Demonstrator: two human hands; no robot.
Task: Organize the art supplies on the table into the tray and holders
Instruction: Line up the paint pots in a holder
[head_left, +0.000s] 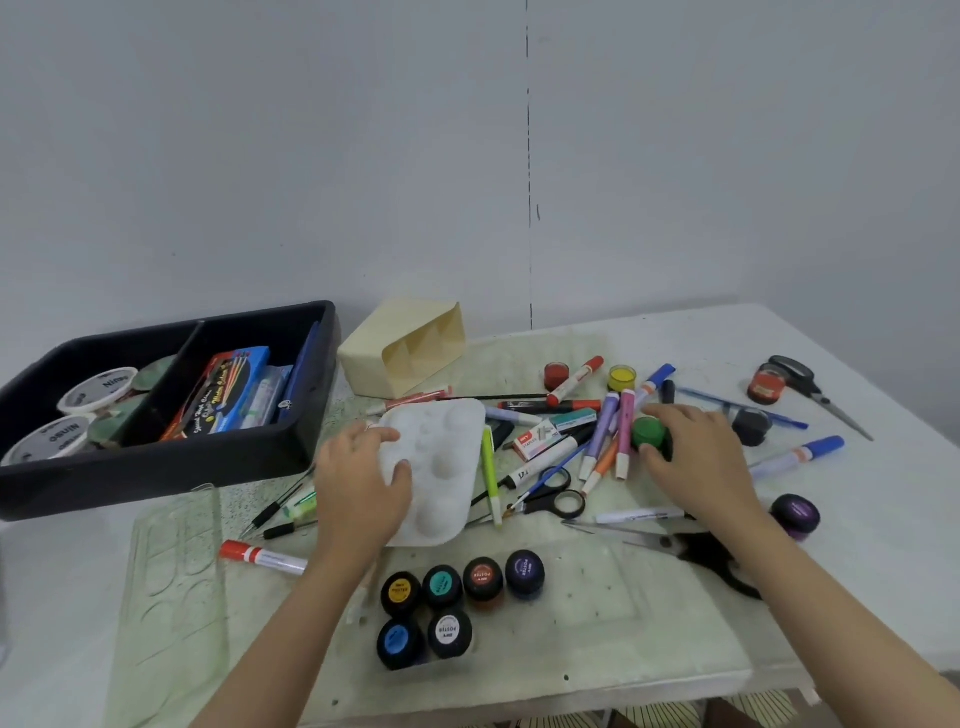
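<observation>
At the middle of the desk (883, 483), a white plastic palette (449, 457) with smooth round wells lies with its long axis running from the near edge to the far edge. The left hand (363, 483) grips its left rim, thumb on top. The right hand (696, 457) seems to curl round a green paint pot (648, 431) among scattered markers. The black tray (156, 462) sits at the far left corner, with a cream holder (400, 358) tipped on its side beside it.
</observation>
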